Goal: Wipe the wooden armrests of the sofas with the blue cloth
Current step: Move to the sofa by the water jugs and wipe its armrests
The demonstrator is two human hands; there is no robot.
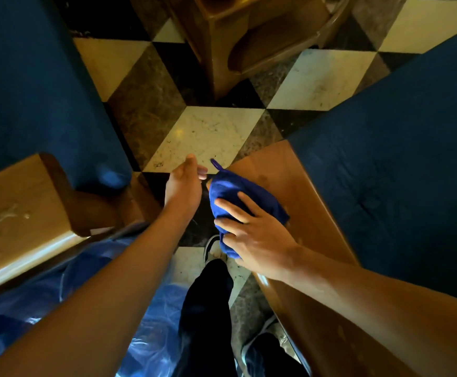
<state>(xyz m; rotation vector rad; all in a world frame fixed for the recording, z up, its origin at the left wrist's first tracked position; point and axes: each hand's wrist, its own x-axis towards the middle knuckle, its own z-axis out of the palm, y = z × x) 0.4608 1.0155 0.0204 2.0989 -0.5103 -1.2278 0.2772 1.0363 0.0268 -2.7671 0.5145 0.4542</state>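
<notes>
The right hand (260, 240) presses the cloth (238, 197) with spread fingers on the near end of the right armrest (289, 186); its length runs toward the person; the left hand (185, 186) hovers beside, relaxed, empty.

There is one camera, worn on the person's head. It looks almost straight down, close over both arms, onto the checkered floor (208, 131) between two sofas. Its wide lens bends the edges of the picture.
</notes>
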